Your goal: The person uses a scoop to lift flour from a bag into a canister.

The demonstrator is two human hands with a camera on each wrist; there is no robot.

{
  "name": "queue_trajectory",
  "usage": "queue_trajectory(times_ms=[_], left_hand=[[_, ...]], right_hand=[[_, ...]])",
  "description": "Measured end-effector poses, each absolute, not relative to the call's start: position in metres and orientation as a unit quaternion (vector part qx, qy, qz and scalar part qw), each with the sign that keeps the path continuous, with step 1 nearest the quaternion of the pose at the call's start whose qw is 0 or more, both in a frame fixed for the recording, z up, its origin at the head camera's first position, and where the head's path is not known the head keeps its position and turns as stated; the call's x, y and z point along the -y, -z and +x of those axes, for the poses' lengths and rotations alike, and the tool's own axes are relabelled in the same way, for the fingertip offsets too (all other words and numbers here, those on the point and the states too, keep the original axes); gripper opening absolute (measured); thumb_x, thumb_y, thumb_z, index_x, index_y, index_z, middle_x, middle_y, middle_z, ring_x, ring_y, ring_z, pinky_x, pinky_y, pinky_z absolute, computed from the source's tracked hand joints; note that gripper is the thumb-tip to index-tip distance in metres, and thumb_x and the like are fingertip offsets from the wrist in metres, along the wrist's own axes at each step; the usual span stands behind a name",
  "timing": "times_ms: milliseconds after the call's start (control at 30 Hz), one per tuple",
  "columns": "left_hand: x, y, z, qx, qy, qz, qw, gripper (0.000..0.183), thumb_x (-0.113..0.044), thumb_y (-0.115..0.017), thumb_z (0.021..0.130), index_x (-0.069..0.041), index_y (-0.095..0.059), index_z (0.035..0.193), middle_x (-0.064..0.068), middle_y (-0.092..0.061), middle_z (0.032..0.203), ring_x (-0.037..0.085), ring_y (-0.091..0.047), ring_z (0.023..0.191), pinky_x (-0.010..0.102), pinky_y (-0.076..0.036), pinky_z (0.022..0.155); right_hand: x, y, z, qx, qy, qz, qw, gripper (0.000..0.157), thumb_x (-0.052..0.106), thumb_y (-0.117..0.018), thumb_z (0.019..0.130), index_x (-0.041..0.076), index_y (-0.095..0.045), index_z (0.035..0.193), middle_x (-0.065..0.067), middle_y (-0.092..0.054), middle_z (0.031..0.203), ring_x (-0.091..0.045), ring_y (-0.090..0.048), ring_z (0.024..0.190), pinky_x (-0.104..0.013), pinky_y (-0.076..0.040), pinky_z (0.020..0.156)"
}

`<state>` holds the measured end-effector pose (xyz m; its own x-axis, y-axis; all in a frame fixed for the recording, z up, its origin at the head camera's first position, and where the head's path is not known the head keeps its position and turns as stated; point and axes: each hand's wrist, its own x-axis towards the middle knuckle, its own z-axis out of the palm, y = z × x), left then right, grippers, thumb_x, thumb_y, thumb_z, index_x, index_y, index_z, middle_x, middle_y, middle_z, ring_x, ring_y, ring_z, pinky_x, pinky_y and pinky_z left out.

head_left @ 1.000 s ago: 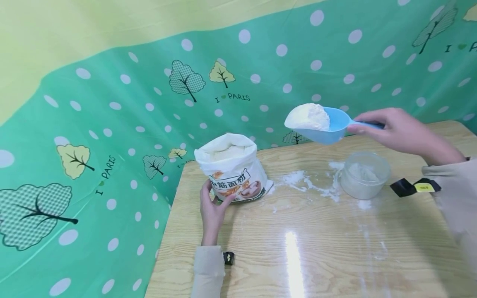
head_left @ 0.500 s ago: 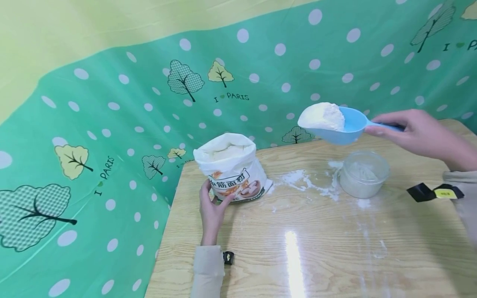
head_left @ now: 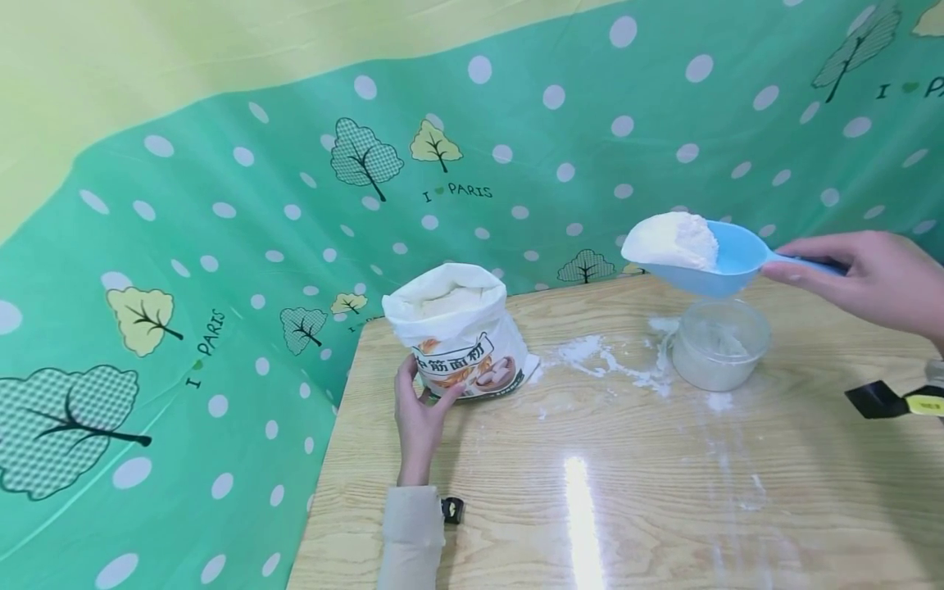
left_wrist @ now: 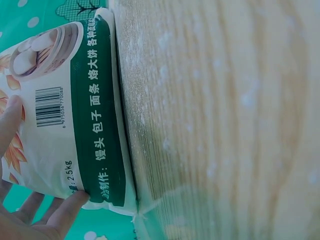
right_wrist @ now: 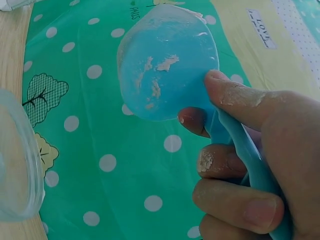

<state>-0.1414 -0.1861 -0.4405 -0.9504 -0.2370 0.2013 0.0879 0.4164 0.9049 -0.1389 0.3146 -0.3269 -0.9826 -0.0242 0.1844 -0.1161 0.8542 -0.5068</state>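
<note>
My right hand (head_left: pixel 873 266) grips the handle of a blue scoop (head_left: pixel 726 274), which holds a mound of white flour (head_left: pixel 674 240). Its bowl hangs above a round clear jar (head_left: pixel 721 348) that has flour inside. Seen in the right wrist view, flour clings to my fingers and to the underside of the scoop (right_wrist: pixel 170 62). At the table's back left stands an open white flour bag (head_left: pixel 460 336) with its top rolled down. My left hand (head_left: pixel 420 418) holds the bag's lower left side, thumb on the front and fingers around the side.
Spilled flour (head_left: pixel 590 355) lies on the wooden table (head_left: pixel 516 492) between bag and jar, with more specks around the jar. A green dotted curtain (head_left: pixel 243 246) hangs right behind the table and along its left side.
The right hand has carried the loaded scoop to the right, and lately slightly down, bringing it above the jar. The left hand and the bag stay where they were.
</note>
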Motion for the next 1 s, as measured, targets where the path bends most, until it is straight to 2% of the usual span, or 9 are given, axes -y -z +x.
queue_trajectory(times_ms=[133,267,333,400,567,733,867,933,1000], left_hand=[[0.185,0.438,-0.139,0.824,0.543,0.033,0.158,0.081,-0.009,-0.083,0.08,-0.011,-0.037,0.148,0.011,-0.04,0.146,0.028,-0.036,0.14,0.054,-0.043,0.114],[0.186,0.436,-0.137,0.823,0.544,0.03,0.159,0.082,-0.008,-0.083,0.08,-0.01,-0.037,0.148,0.012,-0.04,0.147,0.03,-0.036,0.14,0.055,-0.043,0.113],[0.187,0.437,-0.138,0.824,0.544,0.033,0.155,0.083,-0.009,-0.083,0.08,-0.01,-0.037,0.148,0.012,-0.04,0.147,0.03,-0.035,0.14,0.054,-0.042,0.113],[0.192,0.447,-0.142,0.826,0.54,0.033,0.157,0.084,-0.017,-0.085,0.079,-0.014,-0.037,0.148,0.008,-0.041,0.147,0.027,-0.036,0.14,0.052,-0.043,0.113],[0.207,0.472,-0.153,0.834,0.528,0.033,0.16,0.091,-0.037,-0.086,0.074,-0.022,-0.037,0.149,-0.001,-0.042,0.145,0.02,-0.037,0.139,0.044,-0.046,0.112],[0.207,0.473,-0.153,0.837,0.523,0.038,0.157,0.092,-0.038,-0.086,0.075,-0.022,-0.036,0.15,0.0,-0.042,0.146,0.021,-0.037,0.14,0.044,-0.046,0.112],[0.208,0.473,-0.153,0.836,0.523,0.034,0.16,0.091,-0.039,-0.086,0.075,-0.023,-0.036,0.149,0.0,-0.042,0.146,0.021,-0.037,0.139,0.044,-0.047,0.112],[0.209,0.473,-0.153,0.835,0.525,0.03,0.161,0.09,-0.039,-0.086,0.075,-0.022,-0.037,0.149,-0.001,-0.042,0.145,0.021,-0.037,0.139,0.044,-0.047,0.112],[0.208,0.473,-0.153,0.832,0.53,0.026,0.162,0.089,-0.038,-0.086,0.075,-0.023,-0.037,0.148,-0.001,-0.042,0.145,0.02,-0.037,0.139,0.044,-0.046,0.112]], right_hand=[[-0.32,0.334,-0.136,0.952,-0.273,0.062,0.123,0.04,0.028,-0.068,0.095,-0.006,-0.069,0.116,-0.032,-0.068,0.102,0.006,-0.044,0.063,-0.009,-0.035,0.049],[-0.324,0.339,-0.132,0.944,-0.287,0.085,0.141,0.03,0.019,-0.067,0.095,-0.005,-0.071,0.113,-0.032,-0.068,0.104,0.006,-0.045,0.065,-0.002,-0.035,0.051],[-0.325,0.34,-0.13,0.943,-0.287,0.089,0.143,0.028,0.016,-0.067,0.096,-0.004,-0.071,0.114,-0.028,-0.07,0.099,0.003,-0.045,0.062,-0.005,-0.034,0.049],[-0.326,0.341,-0.128,0.946,-0.285,0.077,0.133,0.029,0.018,-0.066,0.097,-0.004,-0.071,0.115,-0.021,-0.07,0.089,-0.005,-0.044,0.057,-0.012,-0.033,0.046],[-0.329,0.343,-0.126,0.957,-0.269,0.03,0.101,0.043,0.03,-0.065,0.097,-0.009,-0.068,0.115,-0.023,-0.069,0.083,-0.009,-0.041,0.054,-0.021,-0.033,0.043],[-0.333,0.346,-0.122,0.961,-0.253,0.015,0.108,0.047,0.033,-0.067,0.095,-0.01,-0.068,0.114,-0.019,-0.066,0.076,-0.01,-0.038,0.055,-0.021,-0.03,0.044],[-0.338,0.352,-0.117,0.952,-0.274,0.011,0.135,0.043,0.029,-0.07,0.094,-0.011,-0.069,0.109,-0.027,-0.068,0.082,-0.007,-0.038,0.052,-0.021,-0.029,0.041],[-0.341,0.356,-0.116,0.949,-0.279,0.004,0.145,0.042,0.029,-0.071,0.093,-0.011,-0.07,0.108,-0.032,-0.068,0.087,0.0,-0.039,0.052,-0.016,-0.031,0.041],[-0.346,0.362,-0.115,0.946,-0.285,0.005,0.156,0.038,0.027,-0.071,0.093,-0.009,-0.071,0.106,-0.029,-0.069,0.084,0.001,-0.04,0.051,-0.015,-0.031,0.041]])
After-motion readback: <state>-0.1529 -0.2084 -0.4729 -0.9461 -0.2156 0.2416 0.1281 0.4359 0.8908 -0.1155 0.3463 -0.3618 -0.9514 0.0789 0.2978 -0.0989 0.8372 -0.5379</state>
